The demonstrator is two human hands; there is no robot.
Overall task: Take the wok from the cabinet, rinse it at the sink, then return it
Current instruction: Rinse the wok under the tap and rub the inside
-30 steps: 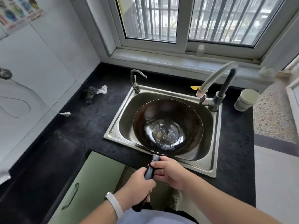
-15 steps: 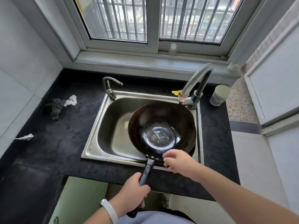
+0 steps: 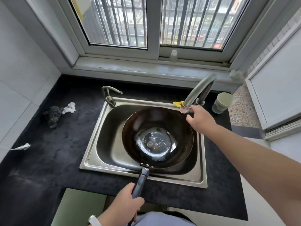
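Spanning most of the view, a black worktop (image 3: 53,154) is seen under a barred window (image 3: 153,23), with a stainless sink (image 3: 104,154) set into it. Most of the basin is filled by the dark wok (image 3: 157,137), which sits inside the sink toward its right side, open side up; a shiny wet patch with a few specks is visible at its bottom. Its black handle (image 3: 140,181) is laid out over the sink's near rim. The handle's lower end is gripped by the left hand (image 3: 123,207), fingers clenched round it, with a white wristband (image 3: 93,221) worn on that wrist. The right hand (image 3: 200,119) is extended to the base of the main faucet (image 3: 199,88) at the sink's far right corner; its fingers are curled at a part there, but whether they are actually clamped on it cannot be told. The spout outlet, ringed by a pinkish collar beside a yellow tab (image 3: 177,104), is positioned just over the wok's far rim. A smaller tap (image 3: 110,95) is mounted at the sink's far left corner. A pale cup (image 3: 222,101) is stood on the worktop right of the faucet. A dark scourer (image 3: 53,115) touching a crumpled white scrap (image 3: 70,107) is left on the worktop, well apart from the sink. A green cabinet door (image 3: 78,207) is visible below the worktop edge.
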